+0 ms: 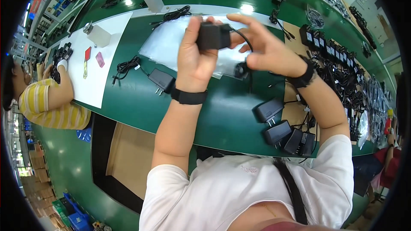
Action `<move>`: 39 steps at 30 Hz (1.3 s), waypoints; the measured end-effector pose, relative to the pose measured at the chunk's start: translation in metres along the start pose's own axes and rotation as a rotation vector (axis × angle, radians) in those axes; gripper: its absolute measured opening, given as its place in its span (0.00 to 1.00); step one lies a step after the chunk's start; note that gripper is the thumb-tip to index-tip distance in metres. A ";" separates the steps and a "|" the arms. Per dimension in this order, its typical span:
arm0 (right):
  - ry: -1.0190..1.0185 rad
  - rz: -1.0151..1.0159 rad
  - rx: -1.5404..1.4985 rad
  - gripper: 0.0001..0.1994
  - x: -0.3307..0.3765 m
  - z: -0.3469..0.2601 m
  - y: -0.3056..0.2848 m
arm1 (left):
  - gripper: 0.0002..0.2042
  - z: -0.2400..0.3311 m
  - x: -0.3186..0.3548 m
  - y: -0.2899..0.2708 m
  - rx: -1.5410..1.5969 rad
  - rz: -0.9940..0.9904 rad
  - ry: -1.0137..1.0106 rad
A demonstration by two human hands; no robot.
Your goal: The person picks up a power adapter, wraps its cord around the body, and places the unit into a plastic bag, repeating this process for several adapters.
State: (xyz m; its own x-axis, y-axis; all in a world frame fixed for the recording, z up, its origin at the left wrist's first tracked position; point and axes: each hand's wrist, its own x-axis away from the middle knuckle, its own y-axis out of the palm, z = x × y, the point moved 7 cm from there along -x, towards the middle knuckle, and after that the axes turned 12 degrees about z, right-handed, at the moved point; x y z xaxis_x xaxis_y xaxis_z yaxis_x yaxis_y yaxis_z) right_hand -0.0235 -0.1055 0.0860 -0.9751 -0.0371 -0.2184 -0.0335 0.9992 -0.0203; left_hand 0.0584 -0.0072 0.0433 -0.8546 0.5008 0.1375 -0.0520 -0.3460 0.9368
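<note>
Black and boxy, the power adapter [212, 37] is gripped in the left hand [197, 57] above clear bags [160, 45] on the green bench [227, 117]. Beside it, the right hand [266, 45] has its fingers [253, 21] spread, blurred; whether it touches the cable [244, 37], I cannot tell.

we wear a white short-sleeved cloth shirt [227, 188] with a small pinkish chest mark [249, 169], two black fabric wristbands [189, 97] and a thin gold-coloured necklace [269, 209].
</note>
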 end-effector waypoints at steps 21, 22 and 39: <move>-0.042 0.571 0.209 0.18 0.022 0.031 -0.028 | 0.31 -0.001 0.014 0.017 -0.994 -0.035 0.359; -0.083 0.591 0.176 0.18 0.022 0.031 -0.029 | 0.31 -0.002 0.015 0.016 -0.974 -0.030 0.344; -0.422 0.436 0.470 0.20 0.026 0.022 -0.019 | 0.29 -0.004 0.006 0.005 -0.930 0.018 0.320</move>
State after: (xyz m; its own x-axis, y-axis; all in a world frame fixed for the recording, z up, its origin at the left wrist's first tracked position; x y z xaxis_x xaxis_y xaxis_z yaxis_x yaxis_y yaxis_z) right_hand -0.0432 -0.1253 0.0591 -0.7095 0.2629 -0.6538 0.5234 0.8179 -0.2390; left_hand 0.0509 -0.0085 0.0473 -0.9518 0.2981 -0.0728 -0.3062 -0.9069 0.2895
